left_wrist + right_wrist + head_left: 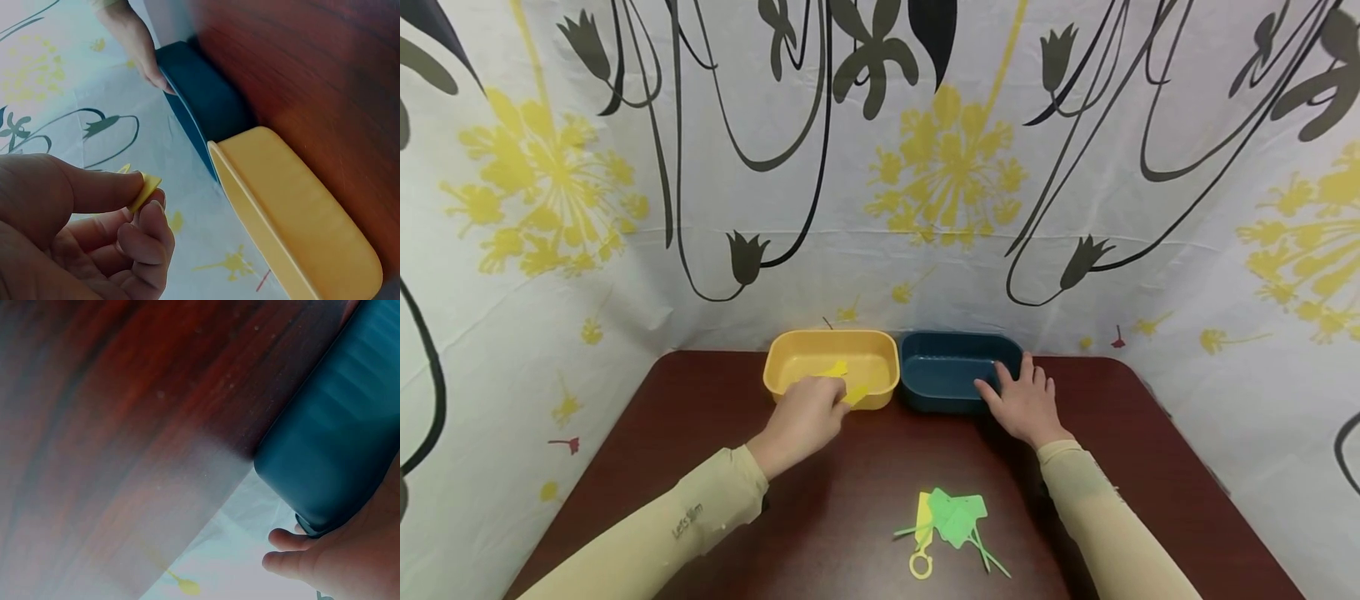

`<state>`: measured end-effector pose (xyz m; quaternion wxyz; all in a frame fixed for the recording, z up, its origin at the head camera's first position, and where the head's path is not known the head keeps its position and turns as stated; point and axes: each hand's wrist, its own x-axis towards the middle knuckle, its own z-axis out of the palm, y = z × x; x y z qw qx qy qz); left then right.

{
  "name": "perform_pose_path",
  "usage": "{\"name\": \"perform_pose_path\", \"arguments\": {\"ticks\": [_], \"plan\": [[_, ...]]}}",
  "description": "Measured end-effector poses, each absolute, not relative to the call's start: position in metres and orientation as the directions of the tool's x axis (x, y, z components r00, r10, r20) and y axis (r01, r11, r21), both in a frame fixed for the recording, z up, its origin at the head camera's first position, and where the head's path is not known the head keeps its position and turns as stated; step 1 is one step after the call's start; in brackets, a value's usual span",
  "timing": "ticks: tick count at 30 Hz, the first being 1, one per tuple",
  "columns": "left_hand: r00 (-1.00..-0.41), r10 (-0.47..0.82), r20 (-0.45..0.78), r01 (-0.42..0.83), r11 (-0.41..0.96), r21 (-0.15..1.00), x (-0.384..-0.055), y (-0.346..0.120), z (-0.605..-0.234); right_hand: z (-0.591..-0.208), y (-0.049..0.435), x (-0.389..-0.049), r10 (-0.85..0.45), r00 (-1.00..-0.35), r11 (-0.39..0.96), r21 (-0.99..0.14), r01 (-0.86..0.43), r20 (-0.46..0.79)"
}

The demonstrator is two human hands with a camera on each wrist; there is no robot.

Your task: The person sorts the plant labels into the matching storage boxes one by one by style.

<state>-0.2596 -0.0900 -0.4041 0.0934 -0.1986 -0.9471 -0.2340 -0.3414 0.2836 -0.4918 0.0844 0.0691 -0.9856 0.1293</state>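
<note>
Dark reddish-brown, glossy tabletop (820, 542) with a wood grain spreads beneath both arms. At the near edge of the view, a cream fabric left sleeve (715, 496) with small dark lettering and a matching right sleeve (1078, 479) reach forward. Between them, close to the person, lies a small heap: overlapping flat bright-green pieces (957, 518) with thin stems, partly covering a flat pale-yellow strip (922, 537) that ends in a ring.

Farther on, the left hand (805, 419) is over the near left part of a rounded rectangular yellow tray (832, 334) with smooth walls. Its thumb and fingers pinch a small flat bright-yellow piece (147, 190), the gap narrowed to the piece's thickness; the left wrist view shows it clear of the tray wall. From the head, yellow shows at two spots beside the hand, and I cannot tell whether both belong to the same piece.

Just to the right of that tray stands a dark-blue tray (943, 381) of similar shape. The right hand (1028, 406), fingers spread wide, touches its right end; how firmly it bears on the rim I cannot tell.

Behind both trays hangs white fabric (850, 279) printed with yellow flower heads and dark, looping vines.
</note>
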Motion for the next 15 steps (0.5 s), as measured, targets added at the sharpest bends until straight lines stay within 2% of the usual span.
{"name": "perform_pose_path", "arguments": {"ticks": [15], "plan": [[-0.927, 0.273, 0.256, 0.361, 0.836, 0.414, -0.285, -0.100, -0.405, -0.492, 0.283, -0.341, -0.104, -0.980, 0.958, -0.247, -0.145, 0.171]]}}
